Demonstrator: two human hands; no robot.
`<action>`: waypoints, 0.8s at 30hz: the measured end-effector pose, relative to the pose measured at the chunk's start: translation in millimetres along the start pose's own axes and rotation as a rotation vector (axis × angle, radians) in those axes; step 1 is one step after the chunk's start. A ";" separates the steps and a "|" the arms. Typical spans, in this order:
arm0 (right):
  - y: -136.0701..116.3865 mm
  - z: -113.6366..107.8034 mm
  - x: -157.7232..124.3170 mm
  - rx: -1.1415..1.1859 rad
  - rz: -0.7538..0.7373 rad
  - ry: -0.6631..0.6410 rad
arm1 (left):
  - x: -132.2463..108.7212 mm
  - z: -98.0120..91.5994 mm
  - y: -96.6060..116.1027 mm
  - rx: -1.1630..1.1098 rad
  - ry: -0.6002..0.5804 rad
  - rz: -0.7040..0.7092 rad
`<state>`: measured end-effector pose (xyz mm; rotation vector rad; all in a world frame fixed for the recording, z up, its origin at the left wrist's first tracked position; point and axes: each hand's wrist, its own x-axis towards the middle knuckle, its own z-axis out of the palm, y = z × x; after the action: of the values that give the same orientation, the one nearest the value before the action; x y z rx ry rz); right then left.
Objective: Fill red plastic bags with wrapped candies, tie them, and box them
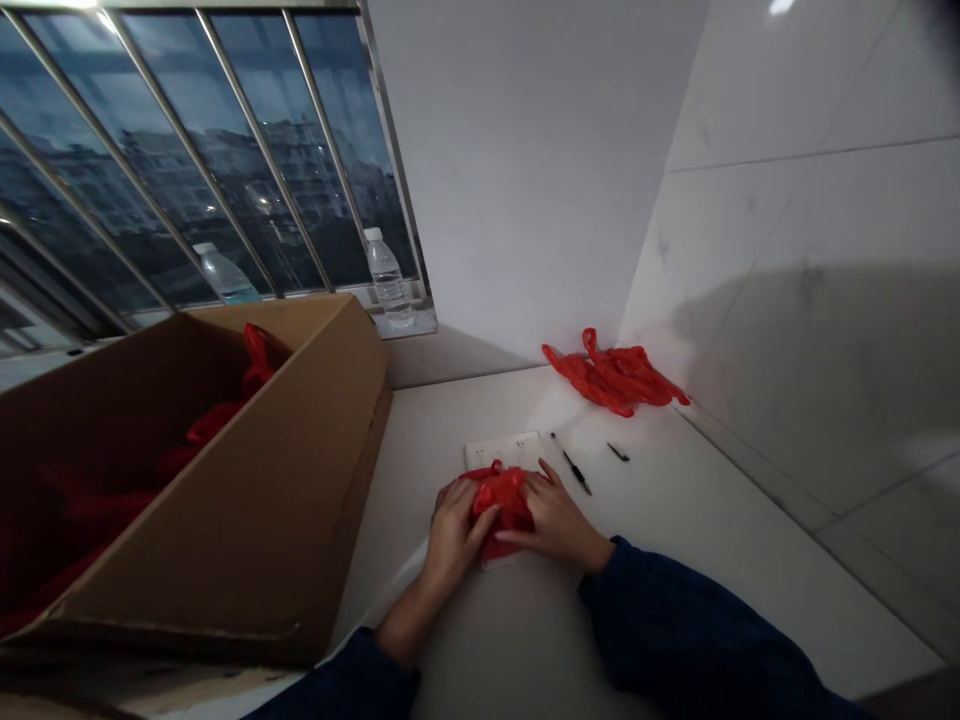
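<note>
Both my hands rest on a bunched red plastic bag (507, 500) on the white counter (675, 520). My left hand (454, 535) curls around its left side, thumb pressing the plastic. My right hand (556, 520) covers the right side, fingers closed over the bag. Under the bag lies a white paper sheet (504, 450). My sleeves are dark blue.
A large open cardboard box (247, 500) holding more red bags stands to the left. A pile of red bags (615, 377) lies in the far corner. A black pen (574, 468) and its cap (618, 452) lie near the paper. Two water bottles (388, 275) stand on the window sill.
</note>
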<state>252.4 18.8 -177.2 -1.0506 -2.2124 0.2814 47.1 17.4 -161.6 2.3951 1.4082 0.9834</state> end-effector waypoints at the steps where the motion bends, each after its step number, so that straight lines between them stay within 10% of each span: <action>1: 2.0 0.8 0.4 -0.016 0.013 0.009 | 0.1 -0.9 0.7 0.012 -0.013 0.007; 24: 0.9 24.0 -9.2 -0.100 0.145 -0.065 | -10.4 30.8 -8.4 0.211 -0.187 0.006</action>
<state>241.7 14.4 -200.1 -1.2753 -2.2304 0.2743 57.2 18.1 -193.7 2.5617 1.5012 0.6190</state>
